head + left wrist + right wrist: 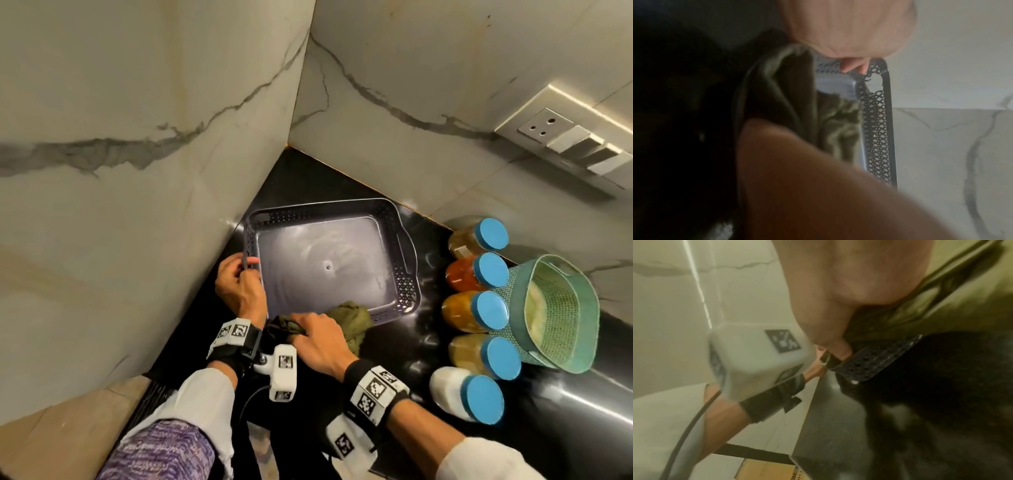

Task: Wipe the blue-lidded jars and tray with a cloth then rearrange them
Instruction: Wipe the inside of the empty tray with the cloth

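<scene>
A grey perforated tray (pixel 404 284) sits empty in the corner of a black counter, its floor streaked. My left hand (pixel 245 265) grips the tray's left rim, fingers curled over it; the left wrist view shows the fingertips (pixel 851 65) hooked inside the tray wall (pixel 877 121). My right hand (pixel 299 329) holds an olive-green cloth (pixel 352 318) bunched over the tray's near rim. In the right wrist view my fingers (pixel 838 345) press the cloth (pixel 941 296) against the tray's wall (pixel 879 360). Several blue-lidded jars (pixel 476 310) lie in a row right of the tray.
A green mesh basket (pixel 561 308) leans beside the jars on the right. Marble walls (pixel 137 137) close in the tray on the left and behind. A socket and switch panel (pixel 565 137) is on the right wall. Bare black counter (pixel 411 342) lies between tray and jars.
</scene>
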